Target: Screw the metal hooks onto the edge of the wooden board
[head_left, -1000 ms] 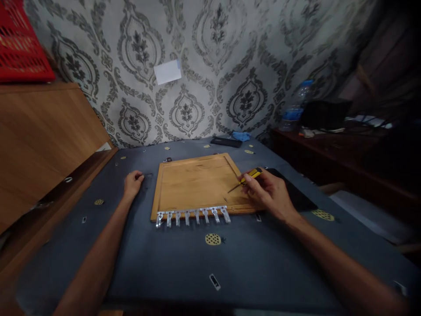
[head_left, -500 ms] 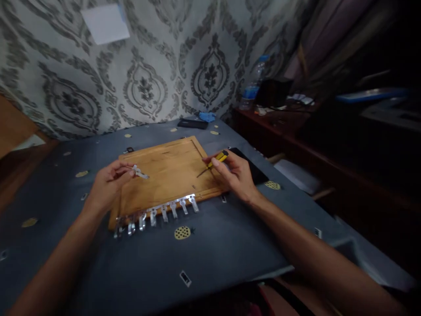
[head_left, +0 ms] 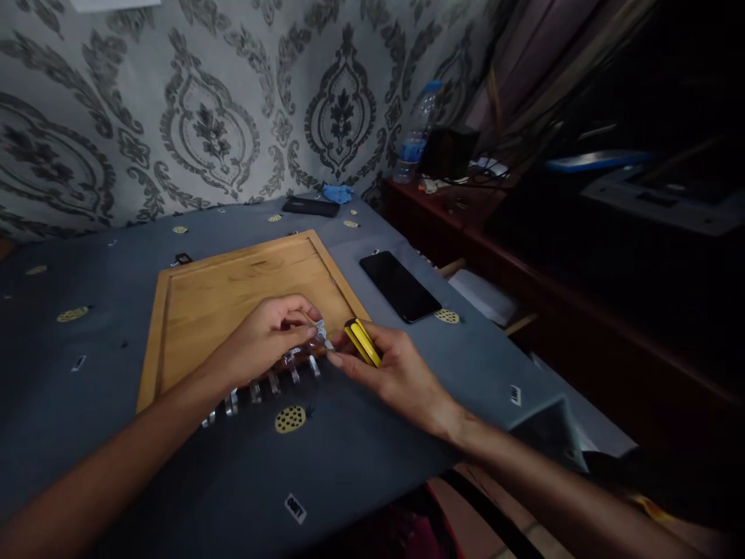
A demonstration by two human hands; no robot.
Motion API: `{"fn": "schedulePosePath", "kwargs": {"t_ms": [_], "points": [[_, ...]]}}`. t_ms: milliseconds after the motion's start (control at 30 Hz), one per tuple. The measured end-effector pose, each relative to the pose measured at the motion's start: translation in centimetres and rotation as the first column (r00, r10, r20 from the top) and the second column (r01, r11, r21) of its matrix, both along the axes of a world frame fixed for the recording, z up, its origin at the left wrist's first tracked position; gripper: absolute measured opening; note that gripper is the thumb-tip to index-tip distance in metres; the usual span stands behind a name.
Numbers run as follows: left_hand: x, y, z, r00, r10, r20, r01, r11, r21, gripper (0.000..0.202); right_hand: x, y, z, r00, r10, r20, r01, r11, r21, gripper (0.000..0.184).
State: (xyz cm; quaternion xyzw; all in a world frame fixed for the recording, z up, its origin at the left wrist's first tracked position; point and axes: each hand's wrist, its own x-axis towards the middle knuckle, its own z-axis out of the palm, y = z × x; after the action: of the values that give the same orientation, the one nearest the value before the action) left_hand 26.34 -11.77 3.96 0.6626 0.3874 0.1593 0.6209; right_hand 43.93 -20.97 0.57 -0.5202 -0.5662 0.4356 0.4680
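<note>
Left hand: fingers curled, thumb and fingertips pinching a small metal bracket over the near right corner of the wooden board. Right hand is just beside it, closed around a yellow-and-black screwdriver. We cannot make out the tool's tip, which is hidden where the two hands meet. The fingertips of both hands come close together at the bracket.

Under the left hand we note a row of brackets lined along the board's near edge, partly hidden by the wrist. The board lies flat on the desk, which is covered in a grey-blue cloth with pineapple prints.

Right of the board and apart from it, a black phone lies flat. At the desk's far edge are a dark flat case and a blue rag just beside it. A water bottle stands on the dark sideboard beyond.
</note>
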Motion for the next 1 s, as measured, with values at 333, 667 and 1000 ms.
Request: {"fn": "schedulePosePath", "kwargs": {"t_ms": [333, 667, 1000], "points": [[0.4, 0.0, 0.1, 0.993, -0.051, -0.111, 0.079, 0.961, 0.265, 0.018, 0.6, 0.1, -0.2, 0.996, 0.047, -0.072, -0.059, 0.984, -0.166, 0.025], [-1.6, -3.2, -1.1, 0.963, 0.106, -0.247, 0.064, 0.801, 0.595, 0.034, 0.9, 1.0, -1.1, 0.993, 0.060, -0.102, -0.091, 0.938, -0.336, 0.028], [-0.7, -3.9, -2.3, 0.916, 0.133, -0.379, 0.193, 0.682, 0.706, 0.068, 0.6, 1.6, -1.2, 0.986, 0.097, -0.135, -0.141, 0.920, -0.365, 0.024]]}}
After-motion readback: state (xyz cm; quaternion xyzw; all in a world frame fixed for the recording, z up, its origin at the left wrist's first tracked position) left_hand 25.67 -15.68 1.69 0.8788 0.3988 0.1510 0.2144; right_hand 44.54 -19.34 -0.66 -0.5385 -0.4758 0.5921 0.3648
